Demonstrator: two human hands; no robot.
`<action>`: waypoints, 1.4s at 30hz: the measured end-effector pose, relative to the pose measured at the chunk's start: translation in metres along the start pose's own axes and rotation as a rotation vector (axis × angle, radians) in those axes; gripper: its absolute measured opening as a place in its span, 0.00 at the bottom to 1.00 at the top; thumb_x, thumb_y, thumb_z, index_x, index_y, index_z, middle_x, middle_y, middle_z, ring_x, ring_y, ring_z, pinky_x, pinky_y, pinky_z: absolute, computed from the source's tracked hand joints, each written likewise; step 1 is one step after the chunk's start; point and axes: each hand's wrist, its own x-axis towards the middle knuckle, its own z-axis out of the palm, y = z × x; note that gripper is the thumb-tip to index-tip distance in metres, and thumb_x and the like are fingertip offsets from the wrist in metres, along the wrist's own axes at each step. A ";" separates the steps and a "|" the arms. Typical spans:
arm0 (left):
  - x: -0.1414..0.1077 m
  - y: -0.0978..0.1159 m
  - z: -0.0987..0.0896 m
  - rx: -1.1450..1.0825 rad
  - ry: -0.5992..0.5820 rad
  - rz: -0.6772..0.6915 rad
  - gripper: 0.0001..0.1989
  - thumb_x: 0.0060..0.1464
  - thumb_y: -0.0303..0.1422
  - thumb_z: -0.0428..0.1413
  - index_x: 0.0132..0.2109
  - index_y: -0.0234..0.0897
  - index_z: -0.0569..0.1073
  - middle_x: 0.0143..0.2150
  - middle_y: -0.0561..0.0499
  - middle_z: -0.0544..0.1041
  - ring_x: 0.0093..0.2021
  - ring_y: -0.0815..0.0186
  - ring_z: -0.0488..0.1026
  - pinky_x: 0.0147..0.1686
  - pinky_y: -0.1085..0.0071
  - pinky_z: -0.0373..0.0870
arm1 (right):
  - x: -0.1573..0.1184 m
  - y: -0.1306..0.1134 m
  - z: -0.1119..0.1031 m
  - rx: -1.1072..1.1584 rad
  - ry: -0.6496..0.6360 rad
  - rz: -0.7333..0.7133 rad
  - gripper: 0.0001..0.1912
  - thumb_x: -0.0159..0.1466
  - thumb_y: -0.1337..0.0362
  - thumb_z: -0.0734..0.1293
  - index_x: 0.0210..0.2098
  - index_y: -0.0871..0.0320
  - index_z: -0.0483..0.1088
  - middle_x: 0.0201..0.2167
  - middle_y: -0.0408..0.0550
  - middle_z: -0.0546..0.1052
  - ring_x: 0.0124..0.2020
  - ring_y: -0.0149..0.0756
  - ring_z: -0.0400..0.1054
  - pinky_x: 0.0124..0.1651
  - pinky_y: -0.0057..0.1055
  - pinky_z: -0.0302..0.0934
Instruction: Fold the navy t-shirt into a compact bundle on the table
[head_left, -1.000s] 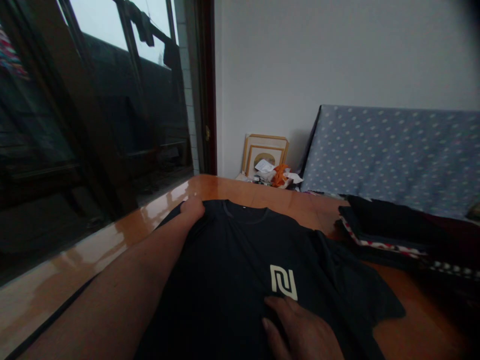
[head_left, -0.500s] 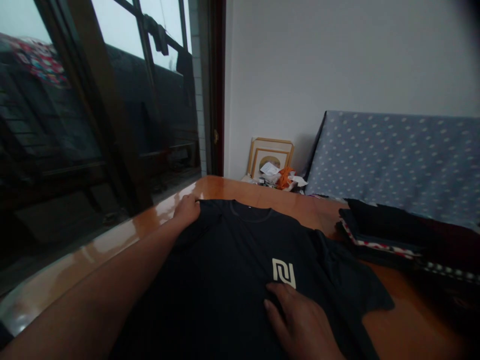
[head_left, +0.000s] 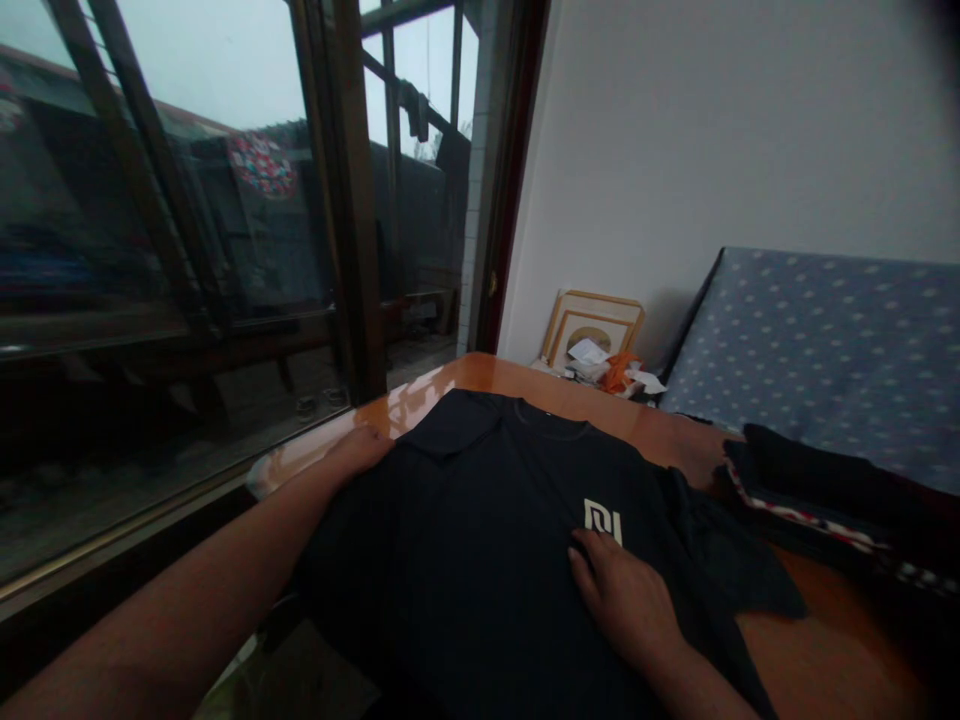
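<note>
A black T-shirt (head_left: 465, 540) lies spread front up, with its collar at the far end and a pale angular logo (head_left: 602, 520) on the chest. At its left edge, my left hand (head_left: 365, 449) is closed on the fabric, its fingertips partly hidden. The left sleeve (head_left: 455, 425) lies folded inward over the shirt. My right hand (head_left: 628, 592) rests on the chest with its fingers stretched out, the tips touching the lower part of the logo. On the right, the other sleeve (head_left: 754, 550) stays spread outward.
The shirt lies on a glossy orange-brown wooden table (head_left: 480, 372). Folded dark clothes (head_left: 810, 480) are stacked at right. Behind them leans a blue dotted panel (head_left: 825, 340). Picture frames (head_left: 596, 305) and crumpled papers (head_left: 592, 355) sit by the wall. Glass doors (head_left: 225, 250) stand at left.
My left hand has moved from the sleeve's far corner nearer along the shirt's left edge, and the left sleeve is now folded inward. My right hand stays by the logo. The view has turned left.
</note>
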 end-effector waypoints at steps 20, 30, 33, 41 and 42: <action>-0.010 -0.040 -0.012 0.174 0.020 0.021 0.20 0.61 0.46 0.43 0.47 0.38 0.71 0.48 0.35 0.78 0.49 0.44 0.75 0.44 0.53 0.69 | -0.036 -0.042 -0.052 0.023 -0.181 -0.130 0.21 0.66 0.57 0.63 0.56 0.55 0.72 0.49 0.54 0.75 0.51 0.45 0.69 0.55 0.39 0.62; 0.014 -0.066 -0.002 0.370 0.026 0.082 0.22 0.63 0.51 0.40 0.48 0.41 0.68 0.47 0.42 0.79 0.45 0.51 0.75 0.43 0.58 0.68 | -0.074 -0.051 -0.044 0.334 -0.043 -0.095 0.20 0.67 0.56 0.62 0.56 0.52 0.72 0.56 0.51 0.74 0.56 0.42 0.67 0.59 0.38 0.60; 0.013 -0.055 -0.002 0.457 0.131 0.093 0.18 0.64 0.46 0.40 0.49 0.41 0.67 0.51 0.43 0.77 0.48 0.53 0.72 0.46 0.55 0.67 | -0.067 -0.006 -0.047 0.429 0.196 0.100 0.19 0.68 0.54 0.59 0.49 0.56 0.75 0.47 0.51 0.78 0.50 0.40 0.71 0.55 0.35 0.63; -0.036 0.083 -0.006 0.085 0.232 0.300 0.20 0.60 0.49 0.47 0.51 0.43 0.71 0.53 0.45 0.76 0.51 0.48 0.72 0.44 0.56 0.68 | -0.039 0.154 -0.064 0.207 0.321 0.863 0.25 0.66 0.51 0.57 0.47 0.64 0.76 0.42 0.61 0.79 0.44 0.48 0.74 0.44 0.36 0.63; -0.047 0.105 -0.002 -0.007 0.159 0.339 0.20 0.59 0.50 0.48 0.50 0.44 0.72 0.52 0.45 0.77 0.50 0.49 0.73 0.42 0.58 0.68 | -0.036 0.163 -0.066 0.185 0.269 0.902 0.27 0.67 0.51 0.57 0.46 0.67 0.76 0.42 0.64 0.79 0.45 0.49 0.74 0.44 0.37 0.62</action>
